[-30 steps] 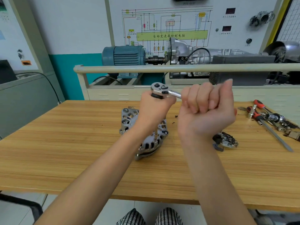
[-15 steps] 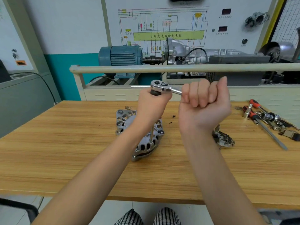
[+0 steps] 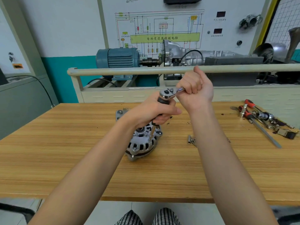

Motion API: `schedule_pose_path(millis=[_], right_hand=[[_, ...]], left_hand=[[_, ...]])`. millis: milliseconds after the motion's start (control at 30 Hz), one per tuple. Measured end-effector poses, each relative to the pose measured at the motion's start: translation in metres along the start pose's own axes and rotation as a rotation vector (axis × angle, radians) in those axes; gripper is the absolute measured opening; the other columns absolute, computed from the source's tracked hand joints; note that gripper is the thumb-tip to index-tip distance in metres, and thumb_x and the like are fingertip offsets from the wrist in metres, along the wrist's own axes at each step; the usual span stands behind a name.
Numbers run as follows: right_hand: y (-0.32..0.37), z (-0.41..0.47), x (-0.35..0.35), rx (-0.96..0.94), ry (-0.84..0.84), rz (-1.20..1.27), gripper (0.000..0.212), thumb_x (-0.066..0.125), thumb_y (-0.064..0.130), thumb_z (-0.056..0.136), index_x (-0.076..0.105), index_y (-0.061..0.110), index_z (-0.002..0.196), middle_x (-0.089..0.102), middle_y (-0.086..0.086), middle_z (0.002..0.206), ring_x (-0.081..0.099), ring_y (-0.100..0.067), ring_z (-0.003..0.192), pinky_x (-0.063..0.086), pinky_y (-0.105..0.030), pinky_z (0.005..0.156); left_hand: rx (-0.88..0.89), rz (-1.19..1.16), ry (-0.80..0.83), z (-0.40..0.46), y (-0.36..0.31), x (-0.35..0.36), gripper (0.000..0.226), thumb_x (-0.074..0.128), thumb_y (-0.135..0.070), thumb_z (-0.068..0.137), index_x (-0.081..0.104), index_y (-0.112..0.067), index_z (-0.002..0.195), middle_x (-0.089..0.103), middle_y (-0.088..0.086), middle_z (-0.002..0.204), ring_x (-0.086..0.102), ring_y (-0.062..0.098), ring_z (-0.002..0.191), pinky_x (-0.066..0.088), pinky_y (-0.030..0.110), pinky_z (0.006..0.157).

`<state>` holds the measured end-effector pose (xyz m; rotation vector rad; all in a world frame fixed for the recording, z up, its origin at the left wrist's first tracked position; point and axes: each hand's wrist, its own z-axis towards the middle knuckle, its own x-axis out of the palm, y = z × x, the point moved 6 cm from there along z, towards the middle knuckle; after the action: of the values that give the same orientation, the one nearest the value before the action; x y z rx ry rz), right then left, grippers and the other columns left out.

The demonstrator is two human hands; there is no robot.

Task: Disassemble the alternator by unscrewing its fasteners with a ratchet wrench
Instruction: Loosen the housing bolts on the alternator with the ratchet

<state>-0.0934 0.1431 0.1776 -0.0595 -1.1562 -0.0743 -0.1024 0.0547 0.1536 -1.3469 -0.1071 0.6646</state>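
Observation:
The silver alternator (image 3: 140,143) lies flat on the wooden table (image 3: 65,143), its vented housing facing up. A chrome ratchet wrench (image 3: 167,93) stands above it on a long extension bar (image 3: 152,132) that reaches down to the alternator's right side. My left hand (image 3: 155,111) grips the extension just under the ratchet head. My right hand (image 3: 194,91) holds the ratchet handle, which is hidden inside the fist and points to the right and away from me. My forearms cover part of the alternator.
Several small bolts (image 3: 191,141) lie on the table right of the alternator. Red-handled screwdrivers, sockets and bits (image 3: 263,117) are heaped at the far right. A beige rail (image 3: 129,71) and a blue motor (image 3: 118,57) stand behind the table.
My right hand has swung the ratchet handle away from me and risen. The view shifted, so the alternator sits further right. The small part beside my right wrist is hidden now.

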Motion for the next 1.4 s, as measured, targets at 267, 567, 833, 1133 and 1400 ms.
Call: schedule_pose_path(millis=[267, 567, 833, 1133, 1400], right_hand=[[-0.013, -0.060, 0.014, -0.605, 0.151, -0.413, 0.059, 0.028, 0.018, 0.101, 0.034, 0.018, 0.042, 0.021, 0.005, 0.038, 0.017, -0.011, 0.035, 0.022, -0.023, 0.041], [0.002, -0.019, 0.007, -0.145, 0.057, -0.161, 0.059, 0.034, 0.019, 0.096, 0.033, 0.016, 0.037, 0.019, 0.007, 0.034, 0.012, -0.008, 0.031, 0.017, -0.023, 0.032], [0.003, -0.008, -0.002, -0.130, -0.014, -0.031, 0.059, 0.035, 0.020, 0.097, 0.032, 0.016, 0.038, 0.018, 0.007, 0.035, 0.011, -0.007, 0.031, 0.015, -0.021, 0.032], [-0.015, -0.068, 0.017, -0.653, 0.196, -0.438, 0.061, 0.026, 0.019, 0.100, 0.035, 0.019, 0.040, 0.025, 0.006, 0.037, 0.015, -0.010, 0.035, 0.021, -0.022, 0.040], [-0.004, 0.007, 0.003, 0.065, -0.027, -0.041, 0.058, 0.034, 0.023, 0.099, 0.028, 0.021, 0.041, 0.013, 0.010, 0.038, 0.007, -0.005, 0.034, 0.010, -0.019, 0.034]], left_hand=[[0.140, 0.053, -0.793, -0.013, 0.003, -0.020, 0.036, 0.055, 0.005, 0.082, 0.038, -0.013, 0.055, 0.031, -0.005, 0.046, 0.025, 0.009, 0.044, 0.023, 0.023, 0.045], [0.112, 0.123, -0.241, -0.007, 0.002, -0.010, 0.036, 0.062, 0.000, 0.080, 0.046, -0.013, 0.051, 0.041, -0.003, 0.040, 0.036, 0.014, 0.037, 0.041, 0.023, 0.051], [-0.029, 0.017, -0.185, 0.000, 0.006, -0.006, 0.052, 0.055, -0.002, 0.082, 0.039, -0.023, 0.037, 0.030, -0.006, 0.038, 0.022, 0.010, 0.034, 0.019, 0.016, 0.040], [0.183, 0.047, -0.839, -0.015, 0.011, -0.014, 0.048, 0.060, 0.005, 0.081, 0.033, -0.020, 0.049, 0.031, -0.014, 0.040, 0.025, 0.003, 0.040, 0.025, 0.018, 0.043], [0.066, 0.026, 0.015, -0.004, -0.003, 0.001, 0.036, 0.057, 0.003, 0.080, 0.043, -0.011, 0.050, 0.038, -0.001, 0.040, 0.035, 0.015, 0.036, 0.045, 0.026, 0.066]])
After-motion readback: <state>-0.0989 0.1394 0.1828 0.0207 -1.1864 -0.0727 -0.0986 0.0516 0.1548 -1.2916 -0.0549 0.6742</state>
